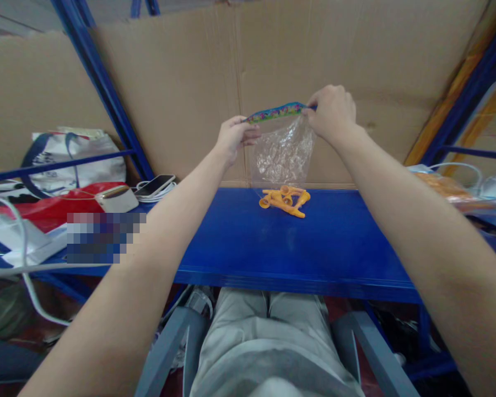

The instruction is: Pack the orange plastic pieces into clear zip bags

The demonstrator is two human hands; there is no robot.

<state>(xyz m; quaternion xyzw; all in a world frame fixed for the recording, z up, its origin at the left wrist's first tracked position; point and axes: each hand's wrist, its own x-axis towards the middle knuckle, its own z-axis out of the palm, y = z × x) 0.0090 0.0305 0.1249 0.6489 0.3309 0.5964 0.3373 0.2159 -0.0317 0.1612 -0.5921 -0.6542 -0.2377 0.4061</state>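
Note:
A clear plastic bag (281, 151) with a colourful blue and green header strip (275, 113) hangs between my hands above the shelf. My left hand (235, 137) pinches the strip's left end, and my right hand (334, 113) grips its right end. Several orange plastic pieces (285, 199), some with round cup-like ends, are at the bottom of the bag, on or just over the blue surface. Whether all of them are inside the bag I cannot tell.
A blue metal shelf (240, 242) spans the front, backed by cardboard (169, 82). To the left are a white tote bag (82, 162), a red item (62, 205), a phone (157, 186) and white cables. On the right lies a bag of orange pieces (440, 187).

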